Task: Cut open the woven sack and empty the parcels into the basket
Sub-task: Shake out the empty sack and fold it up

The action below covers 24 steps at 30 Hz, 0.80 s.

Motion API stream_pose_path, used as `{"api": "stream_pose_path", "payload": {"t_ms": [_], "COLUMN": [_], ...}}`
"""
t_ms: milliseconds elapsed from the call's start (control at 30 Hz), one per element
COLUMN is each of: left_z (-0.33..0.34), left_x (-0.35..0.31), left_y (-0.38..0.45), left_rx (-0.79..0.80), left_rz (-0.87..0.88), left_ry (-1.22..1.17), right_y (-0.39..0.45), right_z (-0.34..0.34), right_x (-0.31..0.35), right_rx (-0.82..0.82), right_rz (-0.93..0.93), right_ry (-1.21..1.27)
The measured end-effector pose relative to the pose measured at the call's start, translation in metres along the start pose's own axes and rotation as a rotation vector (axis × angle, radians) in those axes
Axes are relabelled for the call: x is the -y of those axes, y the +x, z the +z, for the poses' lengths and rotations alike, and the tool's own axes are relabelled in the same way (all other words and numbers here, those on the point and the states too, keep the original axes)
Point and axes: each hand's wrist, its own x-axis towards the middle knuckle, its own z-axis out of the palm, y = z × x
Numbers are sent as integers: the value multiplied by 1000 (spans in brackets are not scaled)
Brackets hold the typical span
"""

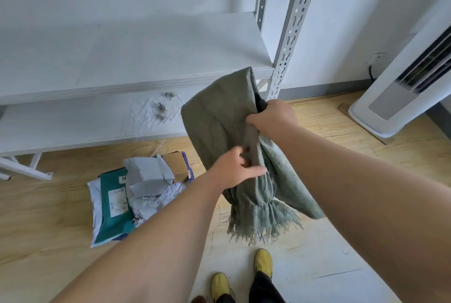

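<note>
A limp grey-green woven sack (pixel 219 117) hangs in the air in front of me, folded, its frayed cut edge dangling at the bottom. My right hand (pixel 273 117) grips the sack's upper fold, with something dark showing just above the hand. My left hand (pixel 234 168) pinches the fold lower down. Several parcels (pixel 136 185) lie in a heap on the wooden floor at lower left: a teal mailer, grey and white bags, a brown carton. No basket is in view.
A white metal shelf unit (pixel 146 58) stands ahead, with its slotted upright (pixel 288 41) just behind the sack. Loose string scraps (pixel 161 107) lie on its lower board. A white standing air conditioner (pixel 400 88) is at right. My yellow shoes (pixel 263 262) are below.
</note>
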Motion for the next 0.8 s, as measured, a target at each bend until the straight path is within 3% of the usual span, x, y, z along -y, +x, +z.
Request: {"api": "stream_pose_path", "payload": {"t_ms": [200, 400, 500, 600, 733, 800], "left_z": [16, 25, 24, 10, -3, -8], "left_x": [12, 12, 12, 17, 16, 14], "left_y": [-2, -9, -8, -9, -9, -8], "left_rx": [-178, -317, -453, -415, -344, -362], "left_rz": [14, -181, -244, -234, -104, -45], "left_ry": [-137, -13, 209, 300, 267, 278], "right_y": [-7, -9, -11, -8, -8, -11], "right_z": [8, 4, -1, -5, -2, 5], "right_x": [7, 21, 30, 31, 27, 23], "right_rx": [7, 15, -14, -26, 303, 286], "right_rz": [286, 349, 321, 206, -55, -58], "right_ry": [397, 642, 712, 639, 596, 459]}}
